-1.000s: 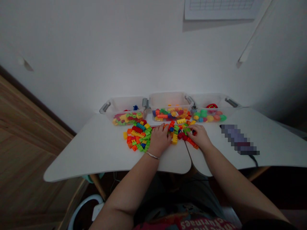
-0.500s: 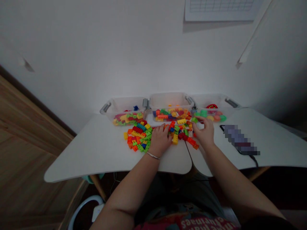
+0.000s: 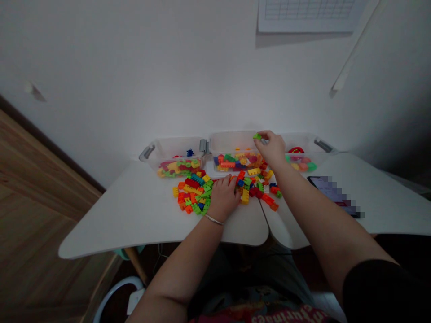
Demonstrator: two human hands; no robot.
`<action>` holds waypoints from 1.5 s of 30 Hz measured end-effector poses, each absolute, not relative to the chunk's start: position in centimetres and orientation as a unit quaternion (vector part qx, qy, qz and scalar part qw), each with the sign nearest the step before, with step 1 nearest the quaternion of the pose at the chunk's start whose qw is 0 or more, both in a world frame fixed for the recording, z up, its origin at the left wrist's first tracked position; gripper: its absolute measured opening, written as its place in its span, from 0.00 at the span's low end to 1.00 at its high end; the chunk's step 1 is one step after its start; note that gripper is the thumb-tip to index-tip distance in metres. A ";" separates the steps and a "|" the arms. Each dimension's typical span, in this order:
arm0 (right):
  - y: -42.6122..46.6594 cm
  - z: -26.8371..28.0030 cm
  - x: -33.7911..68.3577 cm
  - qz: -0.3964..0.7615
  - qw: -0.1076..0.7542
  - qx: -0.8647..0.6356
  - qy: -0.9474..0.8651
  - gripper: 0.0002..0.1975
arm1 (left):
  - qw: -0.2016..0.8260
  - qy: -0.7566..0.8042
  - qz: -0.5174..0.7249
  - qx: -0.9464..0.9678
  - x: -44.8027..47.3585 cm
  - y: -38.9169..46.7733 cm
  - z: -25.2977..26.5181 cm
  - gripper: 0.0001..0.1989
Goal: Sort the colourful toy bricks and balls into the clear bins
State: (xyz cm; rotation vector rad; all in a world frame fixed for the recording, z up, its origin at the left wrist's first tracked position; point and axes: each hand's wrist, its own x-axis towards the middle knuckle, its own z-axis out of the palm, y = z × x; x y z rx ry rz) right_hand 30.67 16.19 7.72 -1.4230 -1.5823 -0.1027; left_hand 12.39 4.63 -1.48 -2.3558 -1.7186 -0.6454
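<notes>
My right hand point(image 3: 273, 149) is raised above the right side of the middle clear bin point(image 3: 229, 140). A small light green toy brick point(image 3: 257, 136) is pinched between its thumb and fingertips. My left hand point(image 3: 225, 194), with a bangle on the wrist, lies over a spread of loose toy bricks point(image 3: 193, 194) on the white table point(image 3: 134, 215). Its fingers are stretched forward and slightly bent, touching the bricks, and no brick is visibly gripped. The bricks are red, yellow, orange, green and blue, and some are hidden under this hand. More bricks fill the bottom of the middle bin.
Left of the middle bin stands another clear bin point(image 3: 178, 144) with colourful pieces. The right bin point(image 3: 299, 139) contains rounded coloured toys and a red item, partly hidden by my arm. A phone point(image 3: 332, 193) lies on the right of the table. Behind the bins is a wall point(image 3: 151, 67).
My right hand has lifted from the right edge of the brick pile, up and left to above the middle bin, carrying the green brick. My left hand has stayed on the pile.
</notes>
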 end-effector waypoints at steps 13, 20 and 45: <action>16.3 6.2 29.8 -0.048 0.452 -0.631 -0.628 0.18 | 0.076 -0.574 -0.218 -0.786 12.3 4.6 -1.4 0.23; 15.5 5.6 29.8 -0.075 0.493 -0.586 -0.639 0.14 | 0.078 -0.575 -0.219 -0.785 12.4 4.5 -1.4 0.22; 7.7 -3.1 28.6 -0.026 0.367 -0.481 -0.796 0.16 | 0.076 -0.567 -0.232 -0.786 12.3 4.4 -1.3 0.22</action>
